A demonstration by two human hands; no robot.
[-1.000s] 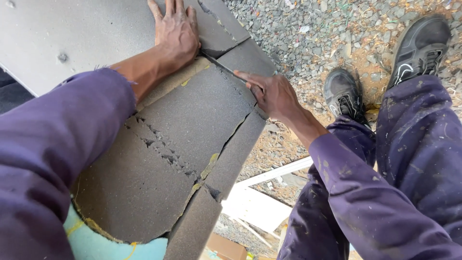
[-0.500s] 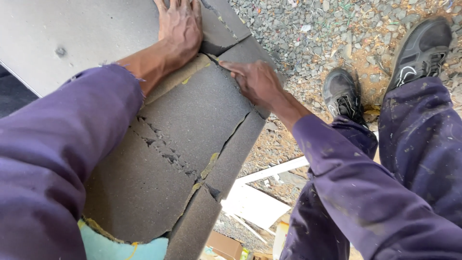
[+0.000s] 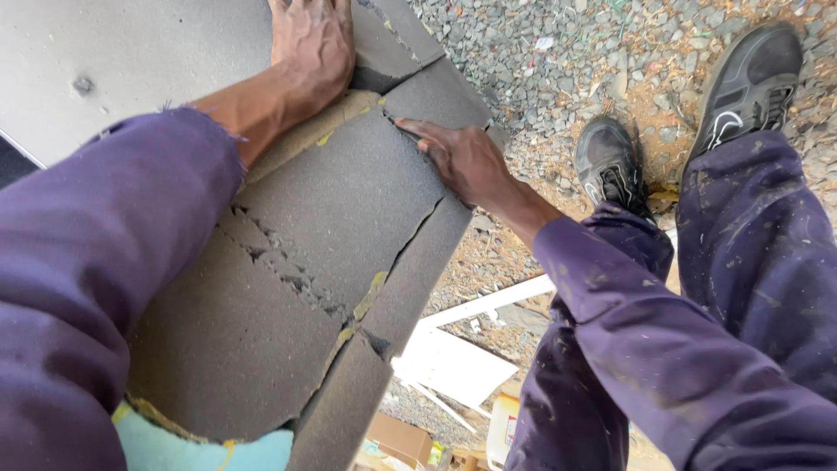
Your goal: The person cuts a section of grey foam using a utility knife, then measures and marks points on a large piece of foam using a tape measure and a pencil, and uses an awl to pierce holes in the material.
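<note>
Pressing flat: left hand spread wide on grey foam top, right hand open along its cracked edge. Foam slab sits above gravel, beside black shoes.

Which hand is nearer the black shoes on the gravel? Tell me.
Right. The right hand rests on the grey foam slab's edge, on the side towards the black shoes. The left hand presses the slab's top, farther from them.
</note>
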